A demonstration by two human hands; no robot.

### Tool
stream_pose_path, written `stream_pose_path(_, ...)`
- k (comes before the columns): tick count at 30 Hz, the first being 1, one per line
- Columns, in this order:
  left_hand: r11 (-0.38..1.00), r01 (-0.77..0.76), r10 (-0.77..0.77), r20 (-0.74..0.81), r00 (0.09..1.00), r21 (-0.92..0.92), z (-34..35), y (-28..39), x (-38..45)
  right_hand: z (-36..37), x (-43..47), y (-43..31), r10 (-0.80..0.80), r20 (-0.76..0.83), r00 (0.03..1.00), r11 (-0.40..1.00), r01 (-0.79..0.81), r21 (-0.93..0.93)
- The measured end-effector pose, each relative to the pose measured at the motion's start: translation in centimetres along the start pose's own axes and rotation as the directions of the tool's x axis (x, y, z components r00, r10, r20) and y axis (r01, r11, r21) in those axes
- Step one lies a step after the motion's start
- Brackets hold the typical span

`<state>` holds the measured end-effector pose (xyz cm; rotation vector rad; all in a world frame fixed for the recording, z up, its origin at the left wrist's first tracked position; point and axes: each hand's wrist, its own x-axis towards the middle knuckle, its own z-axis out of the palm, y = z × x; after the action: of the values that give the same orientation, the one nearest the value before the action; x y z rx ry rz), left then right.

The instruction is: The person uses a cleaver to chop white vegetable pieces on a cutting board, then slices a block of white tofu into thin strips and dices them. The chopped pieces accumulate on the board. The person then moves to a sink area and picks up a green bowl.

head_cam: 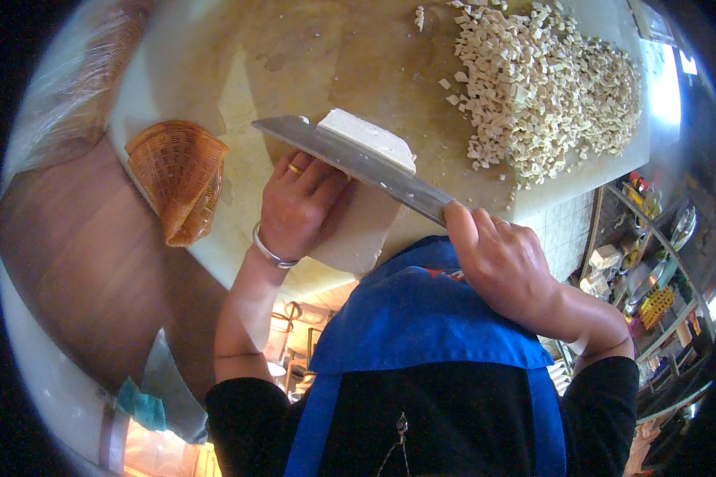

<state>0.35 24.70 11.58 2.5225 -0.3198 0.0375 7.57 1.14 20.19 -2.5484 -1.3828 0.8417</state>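
My right hand (501, 256) grips the handle end of a large kitchen knife (358, 162), its blade slanting up to the left. My left hand (304, 206) rests on a pale slab (364, 229), fingers bent close behind the blade; the slab could be dough or tofu, I cannot tell which. Beyond the blade lies a thick cut strip (370, 138) of the same pale stuff. A few crumbs cling to the steel. The blade hides its own cutting edge and part of the slab. At the upper right, a broad heap of small diced pieces (543, 95) covers the board.
The work board (298, 53) is pale and stained. A folded brown woven basket (176, 179) sits at its left edge, near a plastic-wrapped basket (77, 89). Beside the board is a brown wooden surface (83, 238). Shelves with kitchen goods (650, 274) stand at the right.
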Motion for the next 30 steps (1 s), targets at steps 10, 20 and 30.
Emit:
stream_pose_path(10,1.000,0.000,0.000,-0.020,1.000,-0.014,0.1,-0.1,0.3,1.1,1.1,0.2,-0.011,0.003,1.000,0.999,0.011,-0.030)
stream_pose_path(20,1.000,0.004,-0.004,-0.014,1.000,-0.022,0.2,-0.2,0.5,2.4,2.0,0.4,-0.020,-0.017,1.000,0.997,0.018,-0.072)
stream_pose_path(30,1.000,0.000,0.000,-0.004,1.000,0.010,0.2,-0.1,0.9,3.9,2.6,0.6,0.001,-0.041,0.999,0.993,-0.006,-0.119)
